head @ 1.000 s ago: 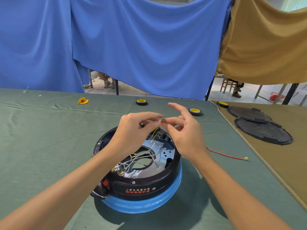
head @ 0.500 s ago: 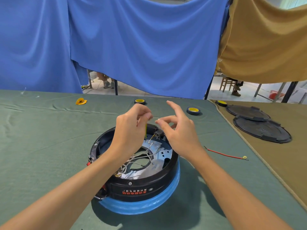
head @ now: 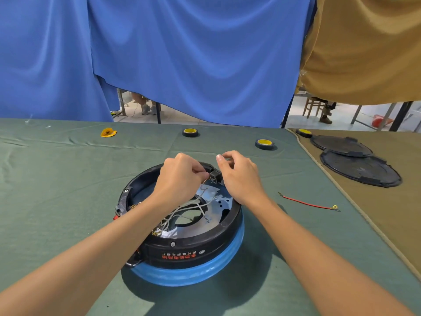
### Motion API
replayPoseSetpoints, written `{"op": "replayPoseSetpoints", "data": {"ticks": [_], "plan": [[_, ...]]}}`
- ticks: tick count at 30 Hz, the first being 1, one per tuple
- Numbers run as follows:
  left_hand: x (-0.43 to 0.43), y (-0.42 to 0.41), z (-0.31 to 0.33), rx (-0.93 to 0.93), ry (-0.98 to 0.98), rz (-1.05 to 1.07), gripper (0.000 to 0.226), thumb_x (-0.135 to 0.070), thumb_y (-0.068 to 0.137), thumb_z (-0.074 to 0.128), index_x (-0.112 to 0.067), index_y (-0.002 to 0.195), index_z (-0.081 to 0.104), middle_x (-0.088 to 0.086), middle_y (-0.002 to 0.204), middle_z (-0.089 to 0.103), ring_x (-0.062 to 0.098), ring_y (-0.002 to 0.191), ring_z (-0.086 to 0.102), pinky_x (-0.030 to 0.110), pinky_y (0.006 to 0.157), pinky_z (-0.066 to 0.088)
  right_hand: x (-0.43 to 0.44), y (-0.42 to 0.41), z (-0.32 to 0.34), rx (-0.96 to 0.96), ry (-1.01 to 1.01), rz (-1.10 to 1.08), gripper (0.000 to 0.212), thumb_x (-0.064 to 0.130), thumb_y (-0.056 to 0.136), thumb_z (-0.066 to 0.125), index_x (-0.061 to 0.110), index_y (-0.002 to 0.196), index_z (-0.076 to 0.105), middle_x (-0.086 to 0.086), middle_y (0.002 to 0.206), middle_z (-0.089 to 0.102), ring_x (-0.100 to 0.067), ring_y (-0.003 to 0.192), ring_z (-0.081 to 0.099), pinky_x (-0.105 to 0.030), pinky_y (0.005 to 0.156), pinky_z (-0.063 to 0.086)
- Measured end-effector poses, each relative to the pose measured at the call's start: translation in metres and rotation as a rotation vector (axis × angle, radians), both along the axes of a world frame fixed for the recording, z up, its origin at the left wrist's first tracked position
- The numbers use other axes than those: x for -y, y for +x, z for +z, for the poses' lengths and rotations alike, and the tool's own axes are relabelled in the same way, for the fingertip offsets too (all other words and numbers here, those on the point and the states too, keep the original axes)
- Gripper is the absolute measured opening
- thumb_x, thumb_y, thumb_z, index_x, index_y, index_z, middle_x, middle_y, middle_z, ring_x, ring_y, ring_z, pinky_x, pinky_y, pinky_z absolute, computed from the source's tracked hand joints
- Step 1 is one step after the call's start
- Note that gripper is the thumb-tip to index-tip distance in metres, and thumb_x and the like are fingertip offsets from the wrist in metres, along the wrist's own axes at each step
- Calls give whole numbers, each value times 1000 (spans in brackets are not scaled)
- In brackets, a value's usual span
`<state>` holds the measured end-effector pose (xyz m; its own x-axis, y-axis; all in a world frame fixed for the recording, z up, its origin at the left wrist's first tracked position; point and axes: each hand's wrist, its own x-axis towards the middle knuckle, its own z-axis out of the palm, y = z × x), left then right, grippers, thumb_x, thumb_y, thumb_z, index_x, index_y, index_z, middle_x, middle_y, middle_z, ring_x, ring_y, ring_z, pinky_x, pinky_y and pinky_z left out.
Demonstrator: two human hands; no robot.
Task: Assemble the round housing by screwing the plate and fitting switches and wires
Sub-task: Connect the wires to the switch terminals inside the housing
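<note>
Black round housing (head: 182,245) sits on the green cloth (head: 68,179), its small switch (head: 214,176) on the far rim, between both hands. Left hand (head: 180,179) pinches a white wire (head: 202,187) end just left of the switch (so the push should run rightward); right hand (head: 239,176) curls close beside it, and I cannot tell its grip.

Glossy black plastic housing (head: 186,245) on a smooth blue base (head: 193,270), shiny metal plate (head: 216,201) inside, matt green cloth over the desk (head: 57,190), matt black lids (head: 360,167).
</note>
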<state>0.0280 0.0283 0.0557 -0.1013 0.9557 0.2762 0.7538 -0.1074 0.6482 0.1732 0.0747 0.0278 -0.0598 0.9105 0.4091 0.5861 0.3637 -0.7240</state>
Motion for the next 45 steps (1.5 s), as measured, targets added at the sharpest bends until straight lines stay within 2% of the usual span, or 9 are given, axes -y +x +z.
{"op": "replayPoseSetpoints", "data": {"ticks": [3,9,12,16,23,31,37,40,45], "plan": [[-3,3,0,-77,-38,4,13,-22,92,69,-14,95,79,7,87,73,25,83,67,41,81,57,1,-1,-1,0,4,-4,34,40,99,44,14,113,62,13,87,56,-21,110,52,-31,84,38],[-8,8,-3,-173,-54,8,15,-25,93,66,-17,99,78,7,94,73,29,88,66,44,82,57,0,-1,-1,-2,-45,8,35,40,100,44,13,116,61,5,100,63,-24,113,51,-36,91,42],[-10,11,-5,-218,-63,24,17,-28,93,64,-17,100,76,6,91,72,29,85,65,44,78,57,-2,-1,-3,8,-81,18,35,40,100,43,15,116,60,-1,110,64,-23,113,51,-36,91,43],[-11,13,-10,-280,-57,44,19,-28,95,60,-16,104,72,7,95,69,30,85,63,41,74,54,-1,-2,-3,12,-105,36,33,42,100,43,18,115,60,3,104,60,-19,109,51,-31,82,39],[-13,12,-13,-336,-53,74,20,-23,96,55,-13,107,67,9,97,65,32,87,61,43,77,53,1,-3,1,70,-150,88,31,38,100,45,16,110,64,-2,107,67,-19,101,57,-35,85,46],[-12,15,-14,-379,3,72,21,-24,96,53,-14,103,70,9,92,67,32,82,62,43,74,55,2,-3,2,94,-200,106,30,35,100,43,18,106,67,-3,104,67,-20,97,56,-31,77,41],[-11,15,-16,-376,-7,59,21,-23,96,54,-16,107,70,5,97,68,27,86,63,41,76,55,3,-4,5,131,-202,92,31,17,99,39,14,117,65,-8,114,66,-24,105,56,-32,83,43],[-11,17,-14,-380,2,64,20,-25,97,55,-17,107,71,5,96,69,27,85,62,37,71,52,4,-4,5,121,-206,85,31,17,100,40,14,117,65,-9,116,66,-24,105,56,-31,83,43],[-9,19,-13,-442,15,60,19,-23,96,54,-13,100,70,6,88,68,28,79,63,42,73,56,5,-5,5,107,-210,81,31,18,100,40,15,118,65,-7,117,66,-19,98,53,-29,79,39]]}}
